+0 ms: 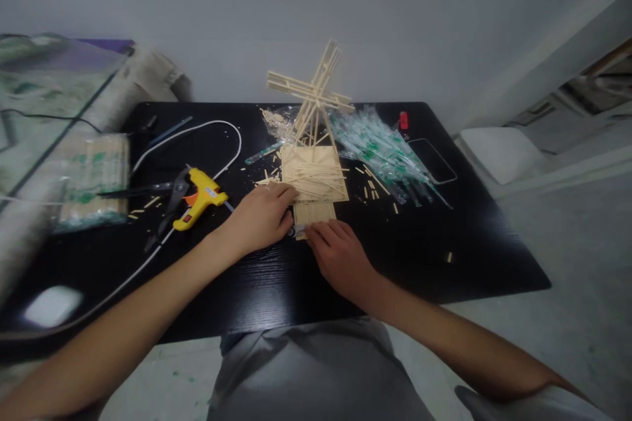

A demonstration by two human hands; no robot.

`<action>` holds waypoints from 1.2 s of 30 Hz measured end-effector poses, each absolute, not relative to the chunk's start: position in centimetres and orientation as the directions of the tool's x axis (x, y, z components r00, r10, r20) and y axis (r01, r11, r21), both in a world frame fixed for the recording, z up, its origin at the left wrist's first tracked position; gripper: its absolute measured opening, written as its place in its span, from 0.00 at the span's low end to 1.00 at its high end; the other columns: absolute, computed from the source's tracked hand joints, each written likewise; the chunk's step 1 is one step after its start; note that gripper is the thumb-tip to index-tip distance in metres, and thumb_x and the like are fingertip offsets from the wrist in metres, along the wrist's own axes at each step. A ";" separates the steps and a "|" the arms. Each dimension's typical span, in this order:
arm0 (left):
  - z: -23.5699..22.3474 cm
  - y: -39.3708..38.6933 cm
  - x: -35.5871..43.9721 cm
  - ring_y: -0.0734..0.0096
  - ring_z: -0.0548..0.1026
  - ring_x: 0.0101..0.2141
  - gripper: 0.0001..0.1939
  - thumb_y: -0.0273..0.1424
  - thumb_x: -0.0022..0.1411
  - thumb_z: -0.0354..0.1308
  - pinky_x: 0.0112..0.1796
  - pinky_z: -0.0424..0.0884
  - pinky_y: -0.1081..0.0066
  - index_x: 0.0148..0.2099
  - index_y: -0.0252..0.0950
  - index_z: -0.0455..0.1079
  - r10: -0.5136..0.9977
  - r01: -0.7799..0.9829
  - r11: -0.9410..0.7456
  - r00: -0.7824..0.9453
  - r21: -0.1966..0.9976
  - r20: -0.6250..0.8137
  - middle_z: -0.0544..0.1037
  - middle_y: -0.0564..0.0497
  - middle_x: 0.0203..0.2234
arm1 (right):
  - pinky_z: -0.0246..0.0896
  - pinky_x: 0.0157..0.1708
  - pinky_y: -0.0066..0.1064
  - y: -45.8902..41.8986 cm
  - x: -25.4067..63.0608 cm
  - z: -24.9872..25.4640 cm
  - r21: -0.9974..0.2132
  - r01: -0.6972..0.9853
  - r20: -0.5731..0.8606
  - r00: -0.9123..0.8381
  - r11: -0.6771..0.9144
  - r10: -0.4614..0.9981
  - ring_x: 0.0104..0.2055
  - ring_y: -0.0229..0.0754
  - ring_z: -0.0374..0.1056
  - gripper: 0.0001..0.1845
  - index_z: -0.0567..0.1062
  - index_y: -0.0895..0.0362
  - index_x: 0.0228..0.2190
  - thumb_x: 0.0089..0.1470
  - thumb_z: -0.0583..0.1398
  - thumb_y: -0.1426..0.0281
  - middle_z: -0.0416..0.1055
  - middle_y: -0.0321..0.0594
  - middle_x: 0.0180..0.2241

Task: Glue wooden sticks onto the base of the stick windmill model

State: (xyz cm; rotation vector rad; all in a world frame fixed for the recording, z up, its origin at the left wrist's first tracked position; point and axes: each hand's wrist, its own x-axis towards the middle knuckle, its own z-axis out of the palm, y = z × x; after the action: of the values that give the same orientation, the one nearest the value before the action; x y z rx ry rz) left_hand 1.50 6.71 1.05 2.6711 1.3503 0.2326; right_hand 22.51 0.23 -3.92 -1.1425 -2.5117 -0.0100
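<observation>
On the black tabletop (419, 243), left hand (261, 218) and right hand (342, 258) curl partly closed at a wooden-stick panel (315, 213), seemingly steadying it, exact grips unclear.

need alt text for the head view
A person's left hand and right hand are at a flat panel of pale wooden sticks on a black table. A windmill-like pale stick structure stands behind; a yellow plastic glue gun is at left.

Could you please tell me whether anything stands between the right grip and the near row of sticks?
Nothing visible does: the right grip is at the near end of the row of sticks. A small grey item, too unclear to name, sits there between it and the left grip.
</observation>
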 end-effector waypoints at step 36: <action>0.1 6.9 2.0 0.49 0.76 0.47 0.19 0.26 0.61 0.53 0.49 0.71 0.52 0.54 0.33 0.72 0.806 0.789 -0.586 0.592 0.187 0.027 0.78 0.39 0.46 | 0.64 0.50 0.45 0.4 22.1 -3.3 -0.259 0.760 0.271 -0.535 0.596 0.800 0.46 0.51 0.69 0.13 0.79 0.60 0.48 0.64 0.58 0.77 0.77 0.48 0.42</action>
State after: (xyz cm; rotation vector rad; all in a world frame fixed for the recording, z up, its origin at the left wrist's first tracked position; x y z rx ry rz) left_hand 2.01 6.86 0.08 2.6620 1.3431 0.1636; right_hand 22.08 0.39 -3.28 -1.2590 -2.4664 0.1545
